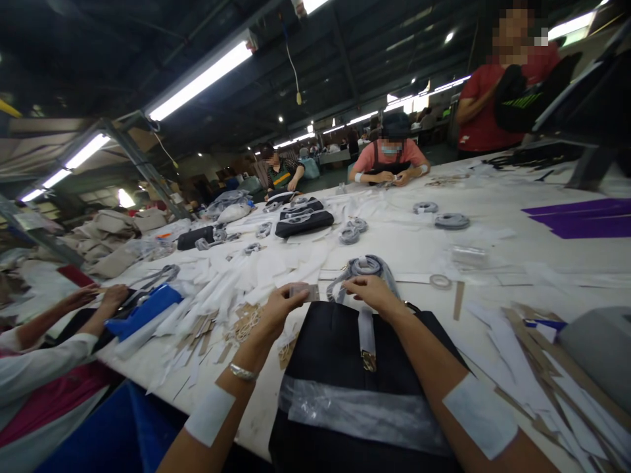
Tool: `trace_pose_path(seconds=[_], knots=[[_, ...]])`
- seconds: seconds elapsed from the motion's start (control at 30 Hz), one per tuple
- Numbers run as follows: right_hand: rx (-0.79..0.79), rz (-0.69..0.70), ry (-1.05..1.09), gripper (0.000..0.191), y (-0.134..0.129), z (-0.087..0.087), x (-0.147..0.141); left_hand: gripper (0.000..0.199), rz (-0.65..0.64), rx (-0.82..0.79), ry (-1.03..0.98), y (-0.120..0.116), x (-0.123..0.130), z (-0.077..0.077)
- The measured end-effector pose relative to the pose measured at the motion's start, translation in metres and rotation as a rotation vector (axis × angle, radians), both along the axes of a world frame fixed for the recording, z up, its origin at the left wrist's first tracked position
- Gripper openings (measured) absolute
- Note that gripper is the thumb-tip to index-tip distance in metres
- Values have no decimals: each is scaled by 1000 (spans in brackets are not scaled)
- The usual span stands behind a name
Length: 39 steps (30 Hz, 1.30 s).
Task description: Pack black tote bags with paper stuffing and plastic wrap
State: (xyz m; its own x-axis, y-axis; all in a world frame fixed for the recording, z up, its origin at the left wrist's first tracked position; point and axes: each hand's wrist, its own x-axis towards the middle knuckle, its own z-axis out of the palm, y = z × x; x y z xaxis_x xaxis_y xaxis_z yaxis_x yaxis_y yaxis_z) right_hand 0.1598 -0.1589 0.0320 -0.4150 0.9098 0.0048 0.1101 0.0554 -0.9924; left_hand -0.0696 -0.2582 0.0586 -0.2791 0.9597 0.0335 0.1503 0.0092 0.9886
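Note:
A black bag (340,348) lies at the table's near edge, with clear plastic wrap (359,410) across it and a wrapped strap with a gold clasp (369,361) on its front. Just beyond its top left corner, my left hand (283,303) is closed on a small clear plastic piece (309,293). My right hand (372,292) is above the bag's top edge, thumb and fingers pinched by a coiled grey strap (367,265); what they hold, if anything, is too small to make out.
Another person's hands (111,299) work at the left beside a blue tape dispenser (145,312). Paper strips (557,381) lie at the right, a tape roll (440,282) beyond the bag. Black bags (304,223), purple sheets (586,217) and people are farther back.

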Motion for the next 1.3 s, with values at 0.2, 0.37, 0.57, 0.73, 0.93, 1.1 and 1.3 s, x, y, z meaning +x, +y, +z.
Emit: trace_pose_path(seconds=[0.2, 0.37, 0.57, 0.73, 0.93, 1.1, 1.3], knots=[[81, -106, 19, 18, 5, -4, 1, 67, 152, -47, -74, -19, -41, -16], [158, -140, -10, 18, 8, -6, -2, 61, 14, -159, 659, -32, -57, -43], [354, -161, -217, 21, 5, -2, -1, 48, 72, -108, 1184, -30, -34, -25], [487, -19, -395, 21, -1, -6, -3, 41, -157, 135, 1123, -53, 32, -10], [491, 133, -561, 13, -2, -16, -1, 54, -386, 107, 1326, -76, 81, -38], [495, -108, -544, 35, 0, 0, 5, 51, -411, 43, 1319, -73, 80, -34], [549, 202, -552, 31, -7, -6, -1, 51, -388, 2, 1217, -77, 85, -21]])
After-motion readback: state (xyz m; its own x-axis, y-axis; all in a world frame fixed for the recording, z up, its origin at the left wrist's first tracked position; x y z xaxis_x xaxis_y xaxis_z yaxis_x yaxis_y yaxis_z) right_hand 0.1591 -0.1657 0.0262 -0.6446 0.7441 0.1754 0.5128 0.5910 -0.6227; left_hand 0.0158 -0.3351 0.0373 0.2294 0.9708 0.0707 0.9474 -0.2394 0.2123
